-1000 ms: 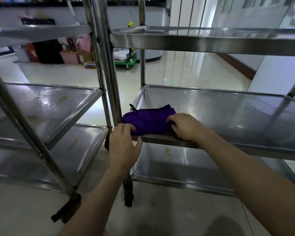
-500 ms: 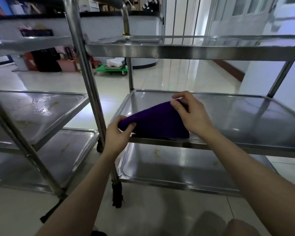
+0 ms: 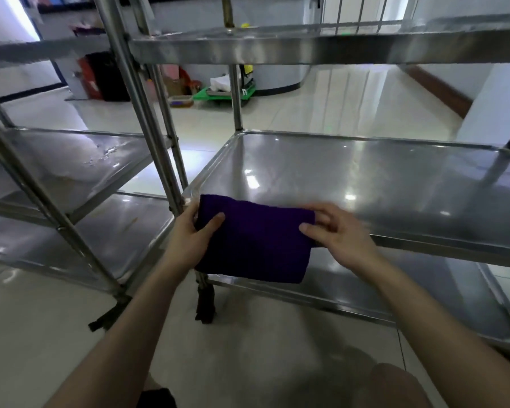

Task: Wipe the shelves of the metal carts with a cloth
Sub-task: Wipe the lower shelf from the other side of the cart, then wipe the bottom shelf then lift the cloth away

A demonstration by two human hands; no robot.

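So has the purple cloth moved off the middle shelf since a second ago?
Yes. The purple cloth lay bunched on the right cart's middle shelf; now it hangs over that shelf's front edge, pulled toward the person and held by the left hand and right hand.

place: storeroom-like hall | cues: steel carts (image 3: 365, 184), tiled floor (image 3: 351, 95), boxes (image 3: 174, 83)

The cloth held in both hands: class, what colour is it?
Dark purple, plain, with no pattern. The cloth shows best in the head view, the only one.
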